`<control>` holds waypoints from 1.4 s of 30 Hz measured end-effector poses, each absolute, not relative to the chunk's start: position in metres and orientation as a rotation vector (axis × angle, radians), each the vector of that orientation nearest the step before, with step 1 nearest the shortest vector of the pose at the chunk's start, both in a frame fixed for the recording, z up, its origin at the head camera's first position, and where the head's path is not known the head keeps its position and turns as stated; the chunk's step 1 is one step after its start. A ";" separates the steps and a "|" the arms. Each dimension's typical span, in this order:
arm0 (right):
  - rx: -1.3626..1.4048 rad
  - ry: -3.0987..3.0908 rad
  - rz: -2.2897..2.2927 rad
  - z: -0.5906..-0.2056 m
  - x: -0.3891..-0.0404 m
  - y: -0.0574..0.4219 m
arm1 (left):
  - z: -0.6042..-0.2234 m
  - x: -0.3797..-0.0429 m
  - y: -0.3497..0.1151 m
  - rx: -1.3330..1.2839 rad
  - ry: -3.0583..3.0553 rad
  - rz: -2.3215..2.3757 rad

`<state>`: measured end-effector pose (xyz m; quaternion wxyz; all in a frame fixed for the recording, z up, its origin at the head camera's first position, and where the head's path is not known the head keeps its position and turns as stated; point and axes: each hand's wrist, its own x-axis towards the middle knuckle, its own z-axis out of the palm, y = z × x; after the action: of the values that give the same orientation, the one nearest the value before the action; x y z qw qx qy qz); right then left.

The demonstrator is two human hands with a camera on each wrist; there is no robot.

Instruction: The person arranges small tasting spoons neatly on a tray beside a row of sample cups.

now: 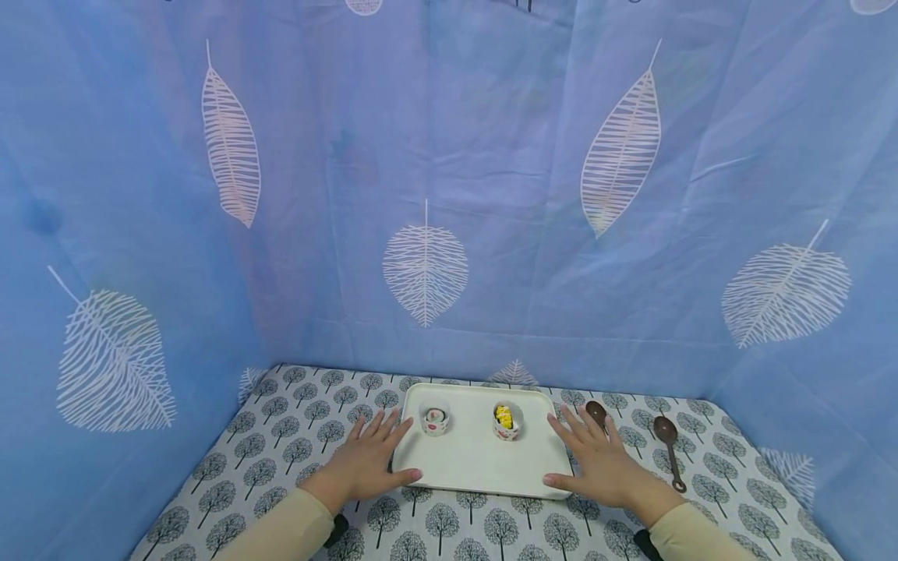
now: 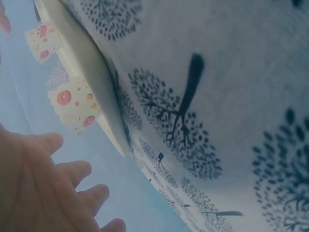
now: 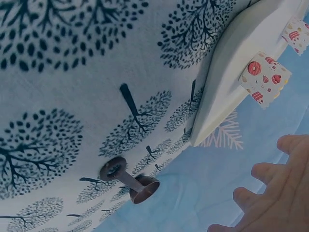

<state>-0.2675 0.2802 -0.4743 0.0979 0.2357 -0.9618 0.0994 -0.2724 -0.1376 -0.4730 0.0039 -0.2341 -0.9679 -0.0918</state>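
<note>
A white tray lies between my two hands, bearing two small patterned paper cups. The left cup holds something round and pale with a reddish middle; yellow pieces fill the right cup. My left hand is spread over the tray's left edge, fingers fairly straight and thumb apart. Over the right edge, my right hand is spread the same way. Neither hand holds anything. In the wrist views, the left palm and the right palm show in part, raised above the cloth.
Right of the tray lies a brown measuring spoon, its handle toward me. A second brown spoon is partly hidden behind the right fingers. A tree-print cloth covers the table. Blue leaf-print curtains stand behind and at both sides.
</note>
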 end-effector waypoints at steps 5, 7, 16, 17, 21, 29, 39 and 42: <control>0.703 -2.851 0.297 -0.477 -0.267 0.281 | -0.476 -0.273 -0.137 -0.738 -3.055 -0.298; 0.711 -2.861 0.320 -0.474 -0.265 0.279 | -0.477 -0.273 -0.136 -0.737 -3.065 -0.306; 0.656 -2.924 0.307 -0.469 -0.263 0.273 | -0.482 -0.277 -0.137 -0.743 -3.095 -0.364; 0.650 -2.932 0.307 -0.470 -0.264 0.274 | -0.482 -0.277 -0.137 -0.745 -3.098 -0.367; 0.654 -2.940 0.314 -0.474 -0.265 0.275 | -0.485 -0.277 -0.137 -0.754 -3.095 -0.377; 0.635 -3.006 0.336 -0.470 -0.265 0.273 | -0.486 -0.278 -0.138 -0.747 -3.111 -0.367; 0.635 -3.059 0.325 -0.471 -0.266 0.274 | -0.482 -0.279 -0.137 -0.745 -3.148 -0.391; 0.623 -3.099 0.299 -0.469 -0.266 0.273 | -0.483 -0.279 -0.137 -0.746 -3.153 -0.394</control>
<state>-0.2655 0.2729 -0.4694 -0.0167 0.1962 -0.9759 0.0942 -0.2791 -0.1374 -0.4828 -0.0609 -0.2281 -0.9642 -0.1205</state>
